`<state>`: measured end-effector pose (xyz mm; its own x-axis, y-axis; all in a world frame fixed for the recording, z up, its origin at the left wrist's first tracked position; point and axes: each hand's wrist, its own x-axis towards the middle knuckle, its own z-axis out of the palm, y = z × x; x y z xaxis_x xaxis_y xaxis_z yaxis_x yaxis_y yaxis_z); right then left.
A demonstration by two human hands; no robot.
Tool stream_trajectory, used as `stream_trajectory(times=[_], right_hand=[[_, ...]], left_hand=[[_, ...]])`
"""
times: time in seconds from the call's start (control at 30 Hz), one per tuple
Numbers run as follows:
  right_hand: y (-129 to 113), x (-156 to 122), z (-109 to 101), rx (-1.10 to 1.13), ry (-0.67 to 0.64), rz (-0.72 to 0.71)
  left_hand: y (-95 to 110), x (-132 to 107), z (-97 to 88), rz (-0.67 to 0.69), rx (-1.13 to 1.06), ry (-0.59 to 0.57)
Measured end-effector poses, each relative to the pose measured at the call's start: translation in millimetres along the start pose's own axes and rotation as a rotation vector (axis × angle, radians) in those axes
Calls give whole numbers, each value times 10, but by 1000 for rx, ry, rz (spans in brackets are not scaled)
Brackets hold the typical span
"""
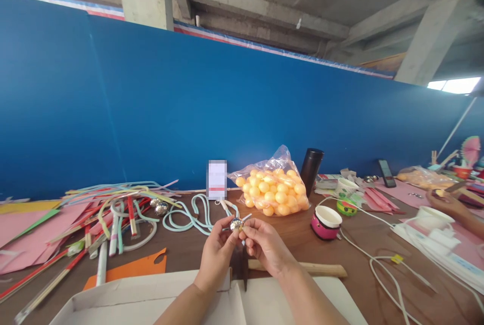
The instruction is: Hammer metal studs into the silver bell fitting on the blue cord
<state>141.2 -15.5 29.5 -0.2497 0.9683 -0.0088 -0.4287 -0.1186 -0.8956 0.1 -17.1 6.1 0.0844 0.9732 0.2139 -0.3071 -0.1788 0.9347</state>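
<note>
My left hand (219,245) is closed, with thumb and forefinger pinching a small shiny silver ball (236,223). Close against it, my right hand (263,242) is pinched too. A thin white strip (247,217) sticks up at the right fingertips beside the ball; its lower part is hidden by the fingers. Directly beneath both hands lies a hammer (321,269) with a wooden handle and dark metal head, resting partly on an opened-out sheet of pale cardboard (162,289).
A clear bag of orange balls (278,191), a black bottle (312,169) and a pink-wrapped cup (326,222) stand beyond my hands. Tubes, sticks and pink paper (56,229) crowd the left. White cables (372,259) trail on the right, near another person's hand (446,204).
</note>
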Motion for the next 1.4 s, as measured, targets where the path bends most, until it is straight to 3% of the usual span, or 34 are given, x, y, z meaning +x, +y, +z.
stream_trajectory(times=[0.67, 1.13, 1.27, 1.4], right_hand=[[19, 13, -26, -31, -13, -12], [27, -3, -26, -77, 46, 3], [37, -3, -31, -77, 52, 7], [44, -10, -24, -36, 21, -10]], left_hand=[[-1, 9, -13, 35, 91, 15], [66, -28, 8, 53, 197, 50], [80, -16, 4, 10, 157, 51], [60, 19, -12, -63, -27, 25]])
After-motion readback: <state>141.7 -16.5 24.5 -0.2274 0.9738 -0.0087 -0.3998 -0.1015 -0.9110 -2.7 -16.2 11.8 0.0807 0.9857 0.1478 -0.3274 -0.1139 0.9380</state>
